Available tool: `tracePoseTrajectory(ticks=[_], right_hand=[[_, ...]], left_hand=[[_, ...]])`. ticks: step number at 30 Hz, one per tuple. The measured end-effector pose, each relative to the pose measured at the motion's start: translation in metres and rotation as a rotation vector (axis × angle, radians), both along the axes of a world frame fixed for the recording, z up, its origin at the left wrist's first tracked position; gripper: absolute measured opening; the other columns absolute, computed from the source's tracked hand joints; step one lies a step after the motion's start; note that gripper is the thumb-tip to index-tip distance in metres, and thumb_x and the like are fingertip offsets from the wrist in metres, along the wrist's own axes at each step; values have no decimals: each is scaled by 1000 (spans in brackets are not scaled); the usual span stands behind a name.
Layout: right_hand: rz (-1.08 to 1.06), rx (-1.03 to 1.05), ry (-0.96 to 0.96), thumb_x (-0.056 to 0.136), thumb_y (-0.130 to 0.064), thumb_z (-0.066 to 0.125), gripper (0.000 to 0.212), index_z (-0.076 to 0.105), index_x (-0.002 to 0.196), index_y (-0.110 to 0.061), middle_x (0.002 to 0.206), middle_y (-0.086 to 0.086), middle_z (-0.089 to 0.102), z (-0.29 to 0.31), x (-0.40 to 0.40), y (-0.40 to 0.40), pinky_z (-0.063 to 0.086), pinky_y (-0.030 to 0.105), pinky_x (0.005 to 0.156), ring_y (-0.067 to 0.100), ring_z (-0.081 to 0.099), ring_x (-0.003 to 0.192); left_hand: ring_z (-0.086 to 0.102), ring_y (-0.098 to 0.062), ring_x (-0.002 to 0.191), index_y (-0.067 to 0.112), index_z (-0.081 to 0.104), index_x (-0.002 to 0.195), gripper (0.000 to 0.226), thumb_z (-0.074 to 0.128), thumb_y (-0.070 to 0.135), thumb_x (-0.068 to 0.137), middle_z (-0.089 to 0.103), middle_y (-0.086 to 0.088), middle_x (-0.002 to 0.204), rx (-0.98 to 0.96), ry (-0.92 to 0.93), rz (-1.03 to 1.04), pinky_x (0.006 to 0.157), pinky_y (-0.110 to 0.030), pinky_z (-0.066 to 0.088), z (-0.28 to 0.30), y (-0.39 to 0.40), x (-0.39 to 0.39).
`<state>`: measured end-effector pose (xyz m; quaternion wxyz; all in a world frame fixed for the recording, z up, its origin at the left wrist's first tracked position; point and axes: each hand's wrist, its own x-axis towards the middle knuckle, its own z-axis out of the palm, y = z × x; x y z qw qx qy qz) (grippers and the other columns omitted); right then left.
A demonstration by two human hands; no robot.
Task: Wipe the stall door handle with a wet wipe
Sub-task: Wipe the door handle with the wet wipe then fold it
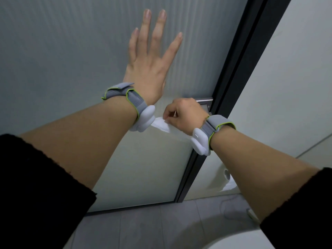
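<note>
1. The left hand (147, 69) lies flat against the frosted stall door (62, 51), fingers spread wide and pointing up, holding nothing.
2. The right hand (186, 114) is curled closed around a white wet wipe (161, 125), pinching it between thumb and fingers; a loose tail of the wipe hangs out toward the left wrist.
3. The right hand sits over the door handle (204, 103), a metal fitting at the door's right edge just beside the dark door frame (233, 87); only its upper corner shows past the knuckles.
4. Both wrists wear grey bands with green edging and white pods.
5. Black sleeves are pushed up both forearms.
6. Grey floor tiles (143, 227) lie below the door.
</note>
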<state>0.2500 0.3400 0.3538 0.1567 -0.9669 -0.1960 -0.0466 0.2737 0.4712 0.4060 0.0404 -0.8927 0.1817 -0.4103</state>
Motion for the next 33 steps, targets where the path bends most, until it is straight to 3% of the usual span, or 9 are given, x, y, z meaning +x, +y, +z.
tracePoseTrajectory(ticks=[7,15,22,33], right_hand=[[-2,-58,-60,81,-18,62,22,72,100,-21,104,6,67,-5,-5,-15,45,32,85,26,56,102],[36,23,-100,80,-20,66,20,74,98,-20,103,6,68,-14,-3,-8,46,34,87,26,56,102],[12,20,-119,80,-20,68,18,76,96,-20,93,7,67,-12,-4,-25,47,33,83,27,57,97],[-2,-9,-207,84,-18,60,20,74,98,-20,95,8,68,-22,-8,-21,46,34,78,30,55,99]], left_hand=[[12,-38,145,19,24,146,88,55,-2,67,15,-17,158,107,-14,-120,116,-47,12,-13,-7,5],[16,-43,143,21,25,145,101,76,20,59,20,-17,157,112,-15,-141,114,-52,12,-19,-6,14],[13,-42,144,21,23,146,98,75,18,62,17,-16,158,95,-7,-131,115,-52,8,-22,-7,13],[11,-42,144,21,20,147,97,73,15,65,14,-16,159,92,12,-103,115,-52,7,-26,-10,11]])
